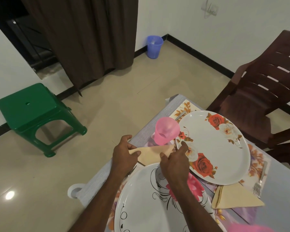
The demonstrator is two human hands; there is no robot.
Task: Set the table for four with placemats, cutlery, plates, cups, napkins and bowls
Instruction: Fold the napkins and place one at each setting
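both hands' grip, left hand [124, 152] and right hand [173, 159], pinching the cream napkin [151, 154].

No legible text, label, brand or number appears on any item. The plates near the hands carry floral patterns only.

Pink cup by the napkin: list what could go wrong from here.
1. The pink cup stands right beside the napkin that both hands hold; tugging the napkin may tip it.
2. The napkin and left hand are at the table edge, so it could slip to the floor.
3. The right hand lies over the rose plate's rim and might nudge it.
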